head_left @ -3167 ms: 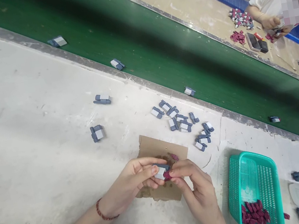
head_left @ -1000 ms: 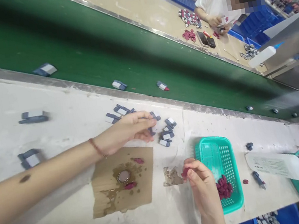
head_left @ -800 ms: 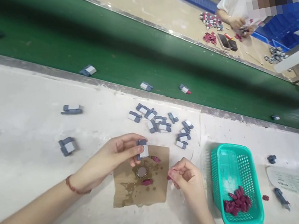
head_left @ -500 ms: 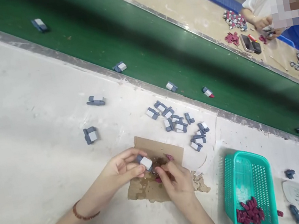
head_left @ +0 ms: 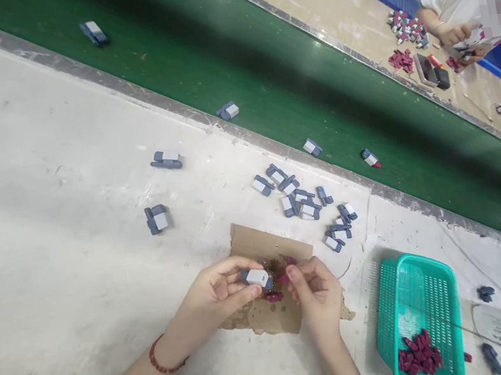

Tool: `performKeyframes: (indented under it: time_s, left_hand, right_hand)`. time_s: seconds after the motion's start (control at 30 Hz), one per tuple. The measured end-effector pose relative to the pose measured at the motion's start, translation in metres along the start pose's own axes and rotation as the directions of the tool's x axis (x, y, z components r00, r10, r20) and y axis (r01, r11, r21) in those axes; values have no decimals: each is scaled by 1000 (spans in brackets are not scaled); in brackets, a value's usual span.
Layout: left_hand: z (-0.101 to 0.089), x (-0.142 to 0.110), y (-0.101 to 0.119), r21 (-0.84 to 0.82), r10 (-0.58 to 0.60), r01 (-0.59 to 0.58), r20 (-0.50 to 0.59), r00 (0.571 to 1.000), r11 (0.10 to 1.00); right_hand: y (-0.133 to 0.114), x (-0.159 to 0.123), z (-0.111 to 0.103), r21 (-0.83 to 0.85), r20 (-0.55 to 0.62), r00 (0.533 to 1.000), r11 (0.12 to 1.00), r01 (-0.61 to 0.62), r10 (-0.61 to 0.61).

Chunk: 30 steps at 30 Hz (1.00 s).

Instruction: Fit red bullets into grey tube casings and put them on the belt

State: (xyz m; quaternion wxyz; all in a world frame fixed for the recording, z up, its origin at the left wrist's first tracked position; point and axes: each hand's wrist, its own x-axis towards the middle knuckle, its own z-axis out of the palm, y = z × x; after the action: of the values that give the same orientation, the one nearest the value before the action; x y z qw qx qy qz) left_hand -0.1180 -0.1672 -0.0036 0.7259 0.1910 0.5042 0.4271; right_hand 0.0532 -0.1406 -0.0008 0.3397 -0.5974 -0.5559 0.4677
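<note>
My left hand [head_left: 226, 290] pinches a small blue-and-white plastic part [head_left: 257, 278] between thumb and fingers, over a stained piece of cardboard [head_left: 268, 246]. To its right, my right hand [head_left: 315, 286] is closed in a pinch on a small dark-red piece [head_left: 284, 278], mostly covered by the fingers. A second dark-red piece [head_left: 274, 297] lies on the cardboard between the hands. Beyond the cardboard, several blue-and-white parts [head_left: 309, 210] lie in a loose cluster on the white table.
A green basket [head_left: 406, 260] holding dark-red pieces [head_left: 420, 353] stands at the right. Past the table edge runs a green conveyor belt [head_left: 169, 53] carrying scattered blue-and-white parts. Across it, a person's hands [head_left: 459, 37] work beside heaps of parts [head_left: 407, 30].
My right hand has drawn back from the blue-and-white part, a dark-red piece now showing at its fingertips. Parts on the belt have shifted right, and the view has shifted slightly.
</note>
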Motion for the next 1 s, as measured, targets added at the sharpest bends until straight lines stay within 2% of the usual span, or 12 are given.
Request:
performKeyframes:
  time_s: [0.1,0.23,0.33,0.57,0.7,0.8,1.0]
  left_hand:
    - [9,-2,-2,46,68,-65,-64,996,997]
    - [21,-5,-2,146,240,-220,-137,961,964]
    - [26,-7,-1,220,344,-311,-129,930,925]
    - [26,-9,-5,249,453,-422,-85,887,872]
    - [25,-10,-6,389,573,-509,-62,817,768]
    - [25,-10,-5,456,640,-551,-53,767,698]
    - [27,-7,0,481,576,-503,-5,818,718]
  right_hand:
    - [-6,0,-3,287,-56,984,947,-147,170]
    - [-13,-3,0,408,-48,971,892,-194,233]
    - [-17,-7,3,404,-55,977,900,-167,206]
    - [-24,-11,4,290,-27,999,957,-23,33]
    - [-24,-14,9,214,-80,996,975,63,-47]
    - [-23,-14,11,162,-99,994,985,56,-40]
    - [-26,-10,0,188,-15,999,982,-32,35]
